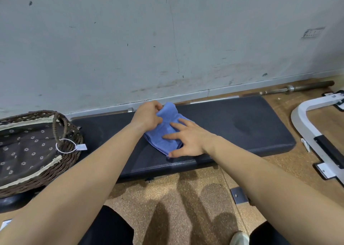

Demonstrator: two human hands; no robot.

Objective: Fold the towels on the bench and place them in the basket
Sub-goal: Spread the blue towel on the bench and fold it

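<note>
A blue towel [163,140], folded into a small pad, lies on the middle of the dark padded bench [242,125]. My left hand [148,116] pinches the towel's far upper edge, which is lifted a little. My right hand [189,137] lies flat on the towel with fingers spread, pressing its near right part down. A brown wicker basket [72,144] with a dark flowered lining stands at the left end of the bench, with no towel visible inside it.
A scuffed grey wall rises right behind the bench. A barbell [290,89] lies on the floor along the wall. A white metal frame [305,125] stands at the right. My knees and a shoe show at the bottom over cork-patterned flooring.
</note>
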